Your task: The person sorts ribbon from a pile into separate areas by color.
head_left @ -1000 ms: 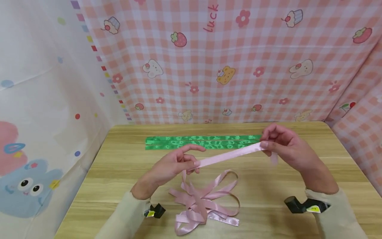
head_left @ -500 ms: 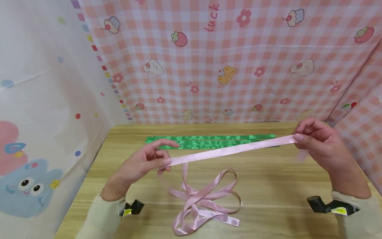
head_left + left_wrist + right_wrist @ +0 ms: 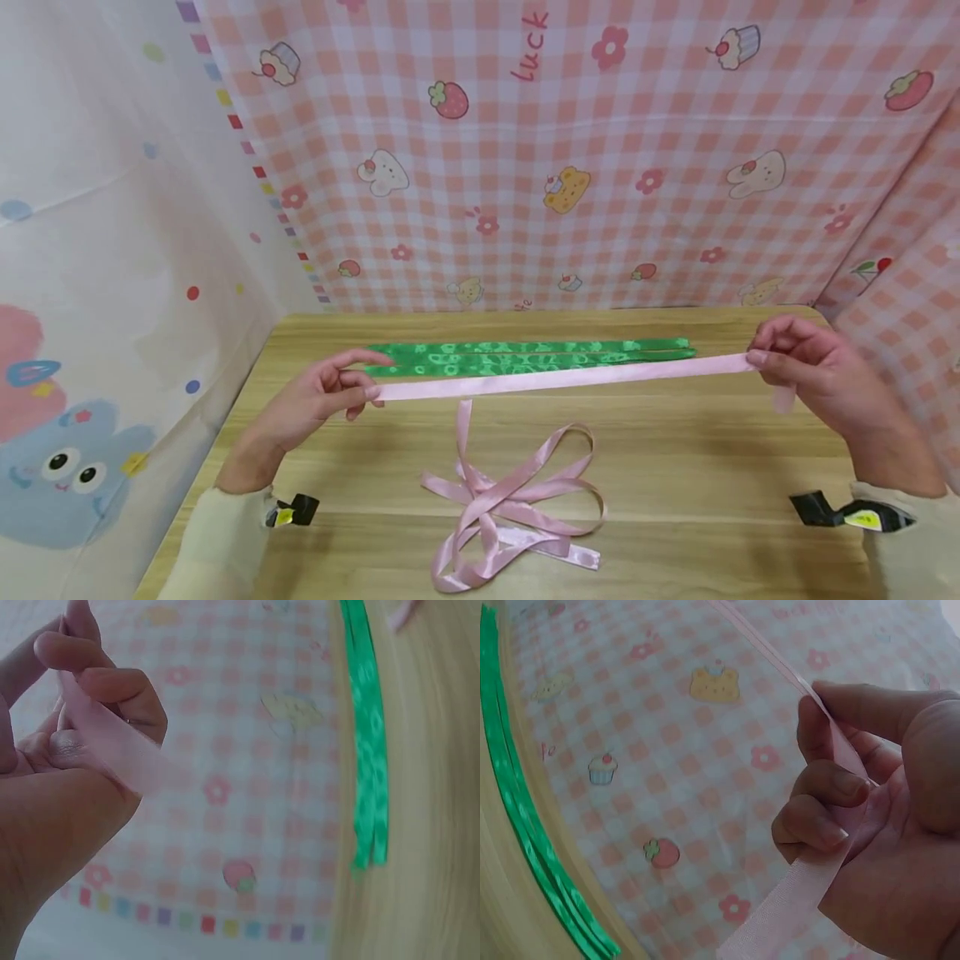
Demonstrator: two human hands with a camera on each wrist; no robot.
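- Left hand pinches one end of the taut stretch of pink ribbon between thumb and fingers; the right hand pinches the other end the same way, with a short tail hanging below its grip.
- Between the two hands the ribbon runs straight above the counter, its long axis left to right and nearly level, so it lies to the right of the left hand and to the left of the right hand.
- Neither hand is nearer than the other, since each grips the ribbon itself.
- Just behind the taut stretch, the green ribbon lies flat on the counter and runs parallel to it.
- From the taut stretch a strand drops down to a loose tangle of ribbon on the counter, on the near side.
- Only the head view shows the whole span and the tangle.
- Left wrist view shows the left hand folding the band over its fingers; right wrist view shows the right hand with curled fingers clamping it against the thumb, and its frayed tail.
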